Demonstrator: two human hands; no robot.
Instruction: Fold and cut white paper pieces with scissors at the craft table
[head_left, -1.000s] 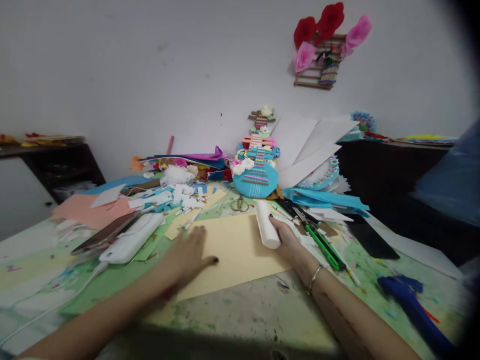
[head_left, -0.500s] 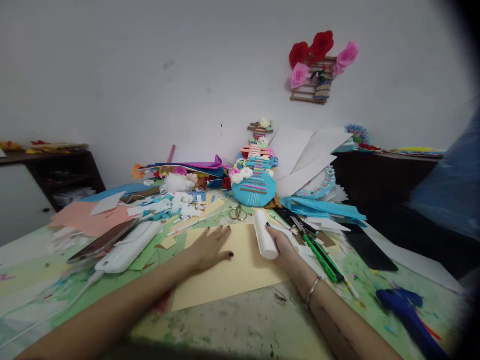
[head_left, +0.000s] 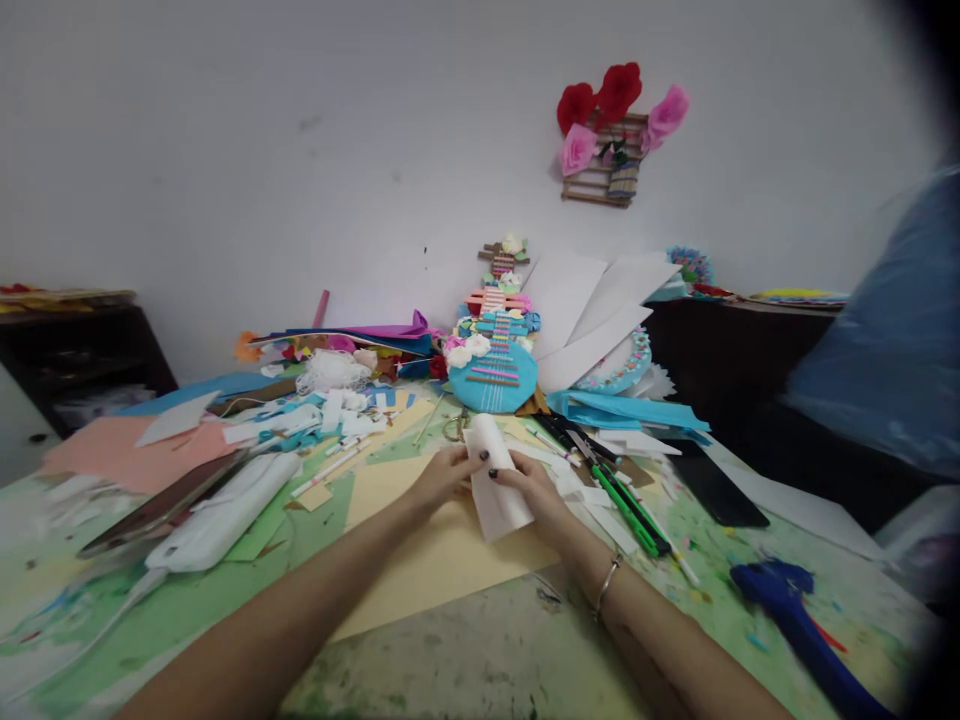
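Between my two hands is a roll of white paper (head_left: 495,510), its loose edge hanging partly open toward me. My left hand (head_left: 444,478) grips it from the left, thumb on the roll's front. On the other side my right hand (head_left: 532,488) holds it with the thumb pressed on the paper; a silver bangle is on that wrist. The fingers behind the roll are hidden. Beneath both hands a sheet of cream paper (head_left: 420,575) lies flat on the table. Just behind the roll, small scissors (head_left: 454,428) are partly covered.
A green utility knife (head_left: 626,508) and a black phone (head_left: 716,485) lie right, with a blue glue gun (head_left: 787,610) nearer. A white power strip (head_left: 221,515) and paper scraps lie left. A blue paper lute (head_left: 495,378) leans at the back.
My left hand has lifted off the cream sheet and taken hold of the white roll. The roll has moved left a little and its edge has come loose. The view has shifted slightly right.
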